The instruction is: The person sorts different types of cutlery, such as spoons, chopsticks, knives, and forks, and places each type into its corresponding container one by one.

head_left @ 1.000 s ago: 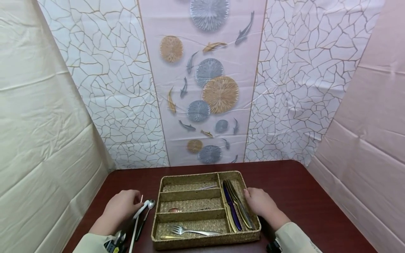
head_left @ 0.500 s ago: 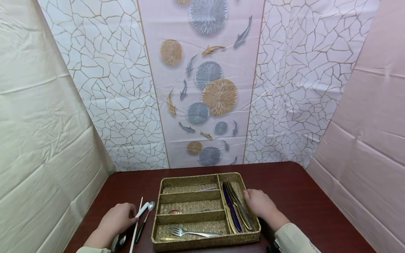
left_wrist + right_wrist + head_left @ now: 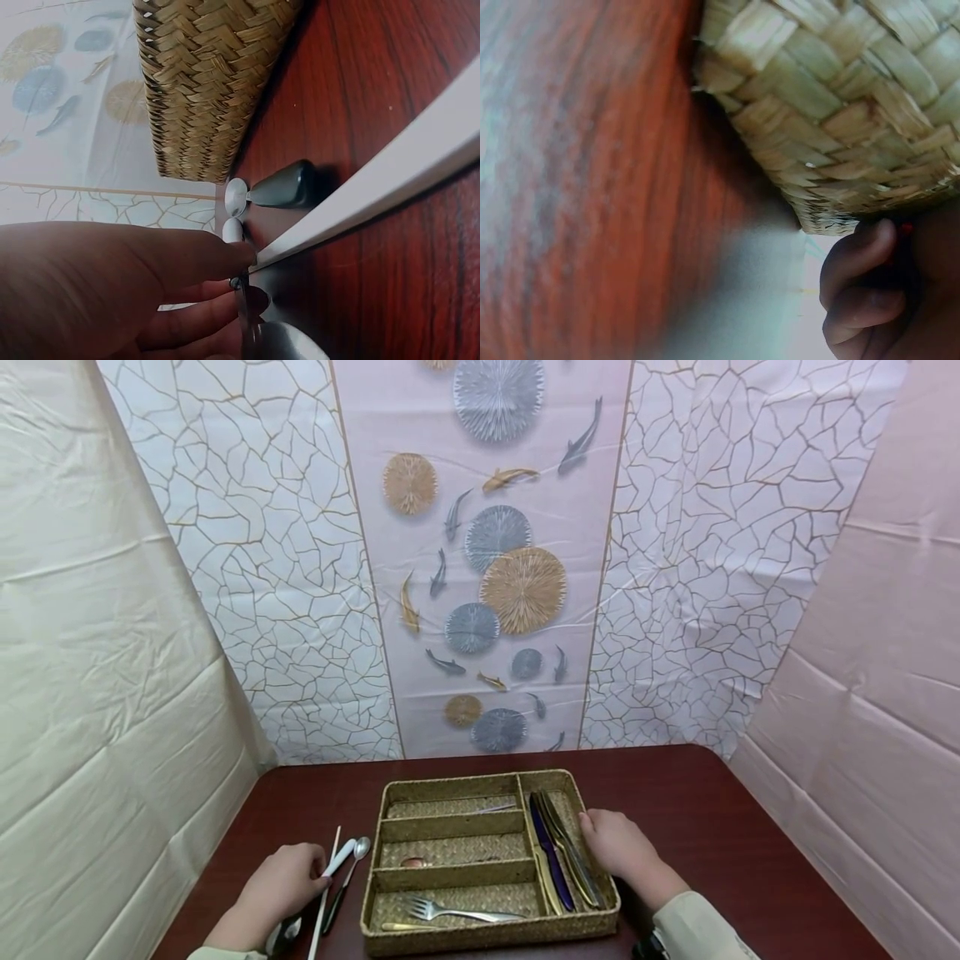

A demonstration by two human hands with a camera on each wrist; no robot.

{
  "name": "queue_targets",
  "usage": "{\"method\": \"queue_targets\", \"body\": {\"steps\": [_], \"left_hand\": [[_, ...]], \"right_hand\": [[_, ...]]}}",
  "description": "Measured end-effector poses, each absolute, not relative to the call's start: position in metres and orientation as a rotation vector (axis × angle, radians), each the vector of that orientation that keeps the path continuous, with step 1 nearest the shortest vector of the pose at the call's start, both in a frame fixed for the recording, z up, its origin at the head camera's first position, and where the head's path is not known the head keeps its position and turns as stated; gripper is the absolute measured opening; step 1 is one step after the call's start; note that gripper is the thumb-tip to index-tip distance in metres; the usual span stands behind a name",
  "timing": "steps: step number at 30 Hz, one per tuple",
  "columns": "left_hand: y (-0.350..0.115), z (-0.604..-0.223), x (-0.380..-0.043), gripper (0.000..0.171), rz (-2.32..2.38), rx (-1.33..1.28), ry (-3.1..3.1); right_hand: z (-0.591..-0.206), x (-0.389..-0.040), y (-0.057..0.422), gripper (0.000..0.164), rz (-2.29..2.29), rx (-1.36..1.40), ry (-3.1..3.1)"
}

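My left hand [image 3: 281, 885] is at the left of the table, thumb and fingers pinching a white-handled spoon [image 3: 341, 857]. Its handle points away from me, and a metal bowl [image 3: 289, 343] shows below the fingers in the left wrist view. Beside it lie a long white stick [image 3: 318, 922] and a small spoon with a dark handle [image 3: 362, 847]. My right hand [image 3: 621, 845] holds the right side of a woven cutlery tray [image 3: 487, 936], thumb at the rim. In the right wrist view, curled fingers [image 3: 859, 259] show against the wall.
The tray's right compartment holds several knives [image 3: 551, 860], one of them purple. A fork [image 3: 450, 910] lies in the front compartment, a copper-coloured piece [image 3: 415, 862] in the middle one, and a thin piece [image 3: 495, 808] at the back. Patterned cloth [image 3: 487, 610] hangs behind the table.
My left hand has moved slightly down towards me along the white-handled spoon, mostly in the first half second. My right hand stays on the tray's side.
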State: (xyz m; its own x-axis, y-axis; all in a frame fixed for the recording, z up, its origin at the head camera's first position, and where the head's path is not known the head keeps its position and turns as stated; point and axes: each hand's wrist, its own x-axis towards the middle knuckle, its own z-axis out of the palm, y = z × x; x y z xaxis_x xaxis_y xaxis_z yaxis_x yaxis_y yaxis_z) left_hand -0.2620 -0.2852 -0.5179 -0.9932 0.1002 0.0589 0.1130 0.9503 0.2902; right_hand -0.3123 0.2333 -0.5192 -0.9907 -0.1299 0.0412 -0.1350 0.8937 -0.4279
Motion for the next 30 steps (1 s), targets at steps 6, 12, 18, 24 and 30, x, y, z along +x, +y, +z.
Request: {"method": "queue_targets", "body": {"steps": [6,12,18,24,30], "left_hand": [[-0.283,-0.516,-0.261,0.028,-0.442,-0.207,-3.026],[-0.279,-0.509,-0.263,0.026,-0.428,-0.212,-3.03],[-0.262,-0.489,-0.27,0.022,-0.452,-0.215,-3.023],[-0.238,-0.471,-0.28,0.022,-0.463,-0.264,-3.011],[-0.215,-0.454,-0.288,0.02,-0.502,-0.331,-3.0]], "right_hand": [[-0.52,-0.313,0.234,0.034,0.676,0.221,-3.032],[-0.521,-0.314,0.235,0.032,0.668,0.222,-3.028],[-0.521,-0.316,0.236,0.033,0.655,0.236,-3.015],[-0.521,-0.315,0.236,0.035,0.659,0.235,-3.02],[-0.52,-0.314,0.234,0.034,0.691,0.227,-3.048]]}}
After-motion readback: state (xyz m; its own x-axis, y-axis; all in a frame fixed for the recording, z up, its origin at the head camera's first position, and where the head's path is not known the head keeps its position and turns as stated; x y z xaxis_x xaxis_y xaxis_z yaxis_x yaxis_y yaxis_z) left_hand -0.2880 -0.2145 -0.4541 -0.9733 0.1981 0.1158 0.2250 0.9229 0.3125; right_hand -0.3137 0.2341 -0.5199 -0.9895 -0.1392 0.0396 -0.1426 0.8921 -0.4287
